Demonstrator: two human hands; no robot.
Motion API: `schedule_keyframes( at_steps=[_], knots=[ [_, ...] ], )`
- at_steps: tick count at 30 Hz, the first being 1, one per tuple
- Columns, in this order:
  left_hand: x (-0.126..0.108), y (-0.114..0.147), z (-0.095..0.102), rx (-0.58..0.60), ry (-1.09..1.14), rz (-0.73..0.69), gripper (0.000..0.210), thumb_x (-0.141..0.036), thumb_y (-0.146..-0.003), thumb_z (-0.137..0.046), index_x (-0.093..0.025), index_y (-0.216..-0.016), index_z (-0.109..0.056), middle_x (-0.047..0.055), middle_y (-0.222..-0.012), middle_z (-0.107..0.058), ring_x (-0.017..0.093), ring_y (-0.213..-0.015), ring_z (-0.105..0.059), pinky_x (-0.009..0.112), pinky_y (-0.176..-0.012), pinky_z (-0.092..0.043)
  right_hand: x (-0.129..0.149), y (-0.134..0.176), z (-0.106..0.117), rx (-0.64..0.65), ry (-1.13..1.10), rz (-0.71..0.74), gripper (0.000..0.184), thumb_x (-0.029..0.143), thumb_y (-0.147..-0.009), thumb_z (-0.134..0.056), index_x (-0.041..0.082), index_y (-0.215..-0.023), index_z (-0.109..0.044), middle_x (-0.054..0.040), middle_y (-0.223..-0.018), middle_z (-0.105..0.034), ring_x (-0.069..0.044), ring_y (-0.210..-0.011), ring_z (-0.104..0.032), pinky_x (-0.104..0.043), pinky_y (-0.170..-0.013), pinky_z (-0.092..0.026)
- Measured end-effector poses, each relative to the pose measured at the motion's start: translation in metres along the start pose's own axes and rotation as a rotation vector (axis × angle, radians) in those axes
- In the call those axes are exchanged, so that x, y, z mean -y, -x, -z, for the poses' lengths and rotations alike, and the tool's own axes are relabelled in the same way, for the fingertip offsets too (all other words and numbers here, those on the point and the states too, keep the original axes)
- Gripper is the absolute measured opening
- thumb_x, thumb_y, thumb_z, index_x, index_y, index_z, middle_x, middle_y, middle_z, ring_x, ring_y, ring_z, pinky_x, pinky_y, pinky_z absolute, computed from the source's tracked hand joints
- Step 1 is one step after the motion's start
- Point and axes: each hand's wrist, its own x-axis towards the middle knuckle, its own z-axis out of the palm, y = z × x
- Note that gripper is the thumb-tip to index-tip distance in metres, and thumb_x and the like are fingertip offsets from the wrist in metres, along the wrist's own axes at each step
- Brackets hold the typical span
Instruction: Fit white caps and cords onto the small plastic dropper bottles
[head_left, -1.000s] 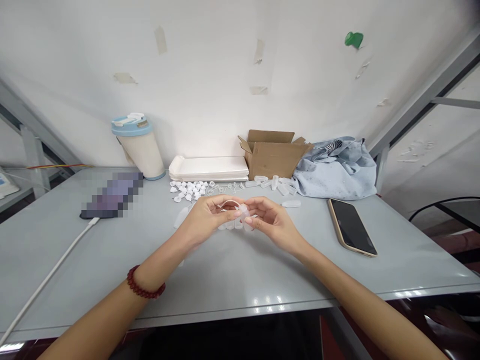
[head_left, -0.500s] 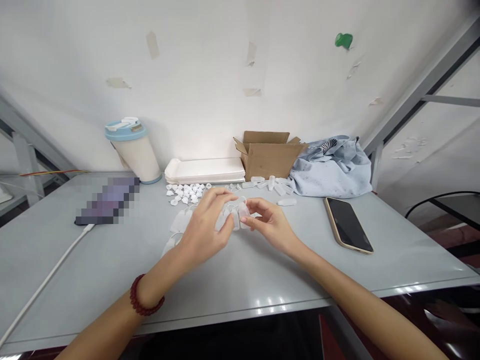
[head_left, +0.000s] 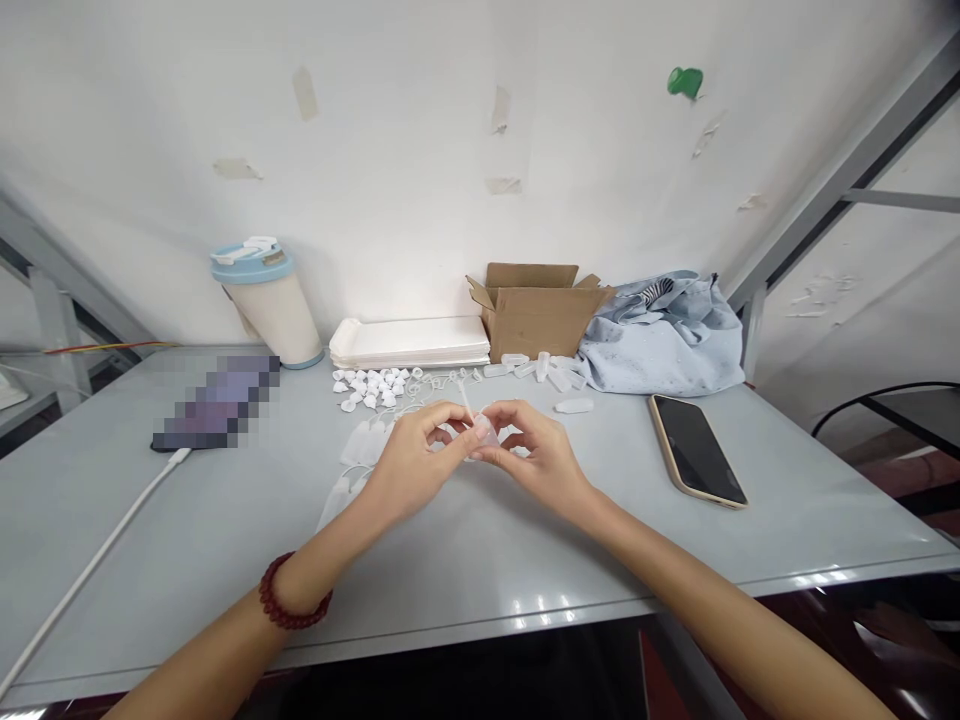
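Between both hands is a small translucent plastic case (head_left: 487,432), partly covered by fingertips. My left hand (head_left: 416,460) is closed, its thumb and fingers pinching the case's top and left side. From the right, my right hand (head_left: 544,455) grips the same case with thumb and fingers. A thin white strap (head_left: 466,398) rises from the pinch toward the back. Beside and behind my left hand lie similar translucent cases (head_left: 360,442) with thin loops. Several small white caps (head_left: 375,385) are scattered beyond it, and loose translucent cases (head_left: 559,378) lie farther back on the right.
A tumbler (head_left: 274,305), a stack of white envelopes (head_left: 412,340), a cardboard box (head_left: 544,320) and a light blue cloth (head_left: 667,345) line the wall. A phone (head_left: 697,450) lies right; a blurred device (head_left: 217,400) with a white cable (head_left: 97,560) lies left on the grey table (head_left: 480,580).
My left hand has moved right and closed on the case's top, where it was apart before. The case has tilted, and a strap now shows above it. My right hand keeps its grip.
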Motion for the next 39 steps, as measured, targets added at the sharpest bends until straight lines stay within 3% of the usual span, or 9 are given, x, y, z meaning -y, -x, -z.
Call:
schedule_keyframes(
  at_steps=[6,9,12,15,20,24,29,33,39],
  knots=[
    [0.002,-0.002,0.006,0.087,0.007,-0.001,0.025,-0.038,-0.089,-0.051,-0.020,-0.085,-0.068,0.004,-0.098,-0.067,0.019,-0.092,-0.060,0.030,-0.079,-0.048,-0.006,0.000,0.000,0.012,-0.040,0.009,0.026,0.029,-0.081,-0.067,0.022,-0.105,-0.064,-0.0055,-0.097,-0.067,-0.016,-0.082,-0.062,-0.027,-0.064,-0.054],
    [0.009,0.001,0.003,-0.074,-0.193,-0.058,0.021,-0.034,-0.088,-0.053,-0.020,-0.097,-0.066,0.006,-0.102,-0.064,0.021,-0.092,-0.060,0.033,-0.073,-0.051,-0.008,-0.001,0.000,-0.005,-0.007,-0.011,0.022,0.032,-0.081,-0.066,0.021,-0.100,-0.068,-0.0048,-0.088,-0.067,-0.016,-0.078,-0.061,-0.027,-0.061,-0.053],
    [0.012,0.004,-0.001,-0.230,-0.406,-0.331,0.024,-0.021,-0.088,-0.049,-0.019,-0.110,-0.059,0.009,-0.111,-0.060,0.024,-0.102,-0.056,0.039,-0.081,-0.051,-0.008,-0.002,0.001,-0.036,-0.040,-0.093,0.020,0.033,-0.078,-0.069,0.019,-0.093,-0.070,-0.0051,-0.085,-0.067,-0.017,-0.076,-0.061,-0.027,-0.060,-0.052],
    [0.011,0.007,-0.003,-0.128,-0.518,-0.588,0.029,-0.011,-0.087,-0.046,-0.017,-0.114,-0.055,0.011,-0.118,-0.058,0.025,-0.112,-0.051,0.044,-0.094,-0.045,-0.008,-0.003,0.000,-0.038,-0.162,-0.203,0.024,0.034,-0.074,-0.071,0.018,-0.092,-0.069,-0.0052,-0.086,-0.068,-0.016,-0.075,-0.060,-0.026,-0.058,-0.051],
    [0.009,0.008,-0.004,-0.011,-0.754,-0.670,0.029,-0.019,-0.088,-0.053,-0.013,-0.116,-0.051,0.015,-0.117,-0.058,0.030,-0.109,-0.050,0.048,-0.091,-0.047,-0.006,-0.004,-0.002,-0.042,-0.309,-0.324,0.026,0.035,-0.070,-0.073,0.017,-0.088,-0.067,-0.0025,-0.078,-0.065,-0.014,-0.071,-0.059,-0.025,-0.056,-0.051],
    [0.010,0.009,-0.002,0.014,-0.799,-0.669,0.024,-0.016,-0.087,-0.053,-0.011,-0.111,-0.053,0.014,-0.110,-0.061,0.029,-0.104,-0.052,0.047,-0.087,-0.049,-0.003,-0.005,-0.002,0.024,-0.331,-0.344,0.028,0.039,-0.071,-0.072,0.016,-0.086,-0.065,-0.0015,-0.074,-0.063,-0.013,-0.066,-0.057,-0.024,-0.054,-0.050],
    [0.016,0.030,0.015,0.076,-0.720,-0.590,0.035,-0.018,-0.085,-0.058,-0.014,-0.119,-0.051,0.011,-0.116,-0.061,0.028,-0.111,-0.048,0.043,-0.092,-0.049,0.005,-0.001,0.002,0.325,-0.269,-0.376,0.031,0.043,-0.079,-0.065,0.015,-0.092,-0.067,0.0005,-0.067,-0.060,-0.009,-0.050,-0.052,-0.021,-0.045,-0.042],
    [0.027,0.061,0.034,0.144,-0.686,-0.440,0.043,-0.029,-0.085,-0.061,-0.024,-0.127,-0.050,0.006,-0.124,-0.059,0.027,-0.116,-0.047,0.041,-0.092,-0.050,0.009,0.005,-0.001,0.517,-0.156,-0.287,0.025,0.038,-0.083,-0.063,0.017,-0.093,-0.070,0.0013,-0.062,-0.061,-0.010,-0.051,-0.053,-0.022,-0.051,-0.045],
    [0.050,0.088,0.059,0.190,-0.676,-0.260,0.042,-0.039,-0.082,-0.063,-0.028,-0.122,-0.055,0.004,-0.121,-0.063,0.028,-0.120,-0.047,0.041,-0.091,-0.052,0.005,0.006,-0.006,0.555,-0.044,-0.201,0.016,0.026,-0.085,-0.059,0.017,-0.087,-0.071,0.0003,-0.061,-0.063,-0.010,-0.052,-0.052,-0.021,-0.049,-0.042]
  ],
)
